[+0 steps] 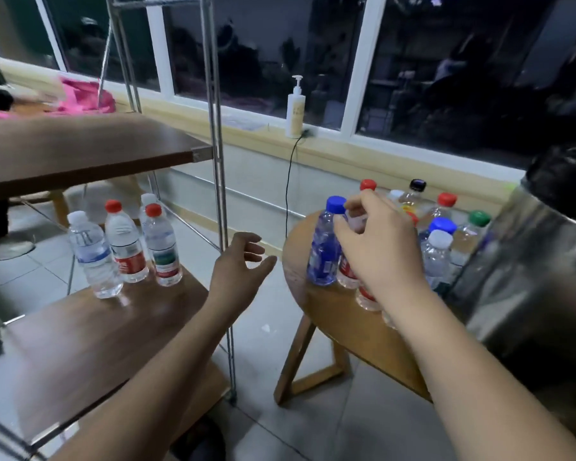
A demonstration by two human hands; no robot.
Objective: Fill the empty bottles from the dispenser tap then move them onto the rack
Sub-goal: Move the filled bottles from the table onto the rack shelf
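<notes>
So on the far left, the rack [218, 161] already has four bottles standing on its lower shelf [97, 334]: a white-cap bottle [92, 254] in front, a red-cap bottle [125, 242] next to it, another white-capped one [148, 201] tucked behind, and a second red-capped one [163, 246]. They all have caps on. I can't read the water level in them, but my guess is those are the finished ones. The left hand [243, 257] hangs in the gap between the rack and the round tabletop [333, 321], fingers loose and a bit curled, holding nothing. On the tabletop there's a blue bottle [325, 247] at the near-left edge of a crowd, and right beside it the right hand [376, 241] has its fingers [356, 205] curled round the top of a red-label bottle [346, 272], whose cap is hidden under the hand. Behind and right of that sit more bottles with caps on: a red cap [368, 185], a black cap [417, 185], a green cap [479, 218] and others. The steel dispenser [529, 261] is at the far right, its tap out of view. I'd call it roughly a third done, with most of the pile left to fill and carry over.
</notes>
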